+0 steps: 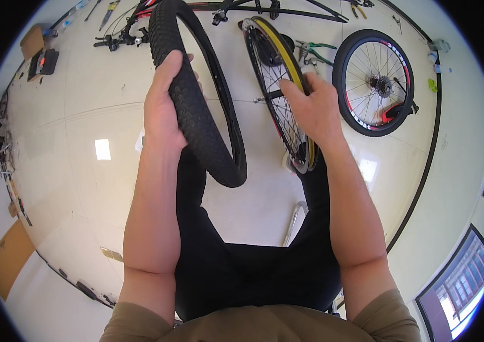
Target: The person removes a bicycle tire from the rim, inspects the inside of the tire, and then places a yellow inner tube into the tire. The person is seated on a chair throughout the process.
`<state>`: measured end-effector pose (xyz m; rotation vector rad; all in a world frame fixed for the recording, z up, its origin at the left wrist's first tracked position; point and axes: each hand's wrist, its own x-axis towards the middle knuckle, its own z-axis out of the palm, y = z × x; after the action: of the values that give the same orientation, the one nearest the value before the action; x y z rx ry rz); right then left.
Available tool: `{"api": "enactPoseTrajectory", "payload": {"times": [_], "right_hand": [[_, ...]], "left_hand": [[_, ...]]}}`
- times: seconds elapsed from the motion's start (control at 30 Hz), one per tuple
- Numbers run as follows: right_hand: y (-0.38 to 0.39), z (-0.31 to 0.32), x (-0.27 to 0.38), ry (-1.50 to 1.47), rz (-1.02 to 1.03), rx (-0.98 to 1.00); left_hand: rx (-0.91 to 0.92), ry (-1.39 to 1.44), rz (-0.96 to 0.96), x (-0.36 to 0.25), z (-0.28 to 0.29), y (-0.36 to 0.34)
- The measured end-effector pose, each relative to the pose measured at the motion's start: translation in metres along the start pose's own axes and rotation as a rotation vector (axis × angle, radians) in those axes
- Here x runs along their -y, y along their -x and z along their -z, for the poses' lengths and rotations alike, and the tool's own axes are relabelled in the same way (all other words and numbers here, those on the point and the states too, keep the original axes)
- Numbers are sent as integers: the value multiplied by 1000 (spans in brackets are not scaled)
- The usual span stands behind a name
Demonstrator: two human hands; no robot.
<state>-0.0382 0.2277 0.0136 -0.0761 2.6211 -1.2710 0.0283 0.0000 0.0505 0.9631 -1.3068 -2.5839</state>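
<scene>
My left hand (163, 102) is wrapped round a black knobby bicycle tire (187, 108), held up on edge with no rim inside it. To its right, my right hand (314, 108) grips a spoked wheel rim (268, 85) that stands upright without a tire. A yellow rim strip (285, 50) runs round that rim's outer face. The wheel's lower edge is close to my right leg, and the tire's lower end hangs between my knees. Fingers of both hands are partly hidden behind what they hold.
A complete wheel (341, 74) with tire and cassette lies at the right. Green-handled pliers (317, 52) lie beside it. Across the far floor stretches a bicycle frame (293, 12) with handlebars (117, 43). An open cardboard box (35, 41) stands far left.
</scene>
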Motion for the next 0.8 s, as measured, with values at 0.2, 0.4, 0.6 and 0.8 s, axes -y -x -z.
{"api": "enactPoseTrajectory", "payload": {"times": [0.2,0.4,0.6,0.8], "right_hand": [[-4,11,10,-201,-144,142],[-11,21,5,-151,-316,153],[-17,23,-2,-138,-246,82],[-11,23,4,-332,-243,170]], "left_hand": [[-1,5,37,1,-5,2],[31,-15,38,-3,-6,4],[10,58,141,0,5,-4],[34,128,185,4,2,-6]]}}
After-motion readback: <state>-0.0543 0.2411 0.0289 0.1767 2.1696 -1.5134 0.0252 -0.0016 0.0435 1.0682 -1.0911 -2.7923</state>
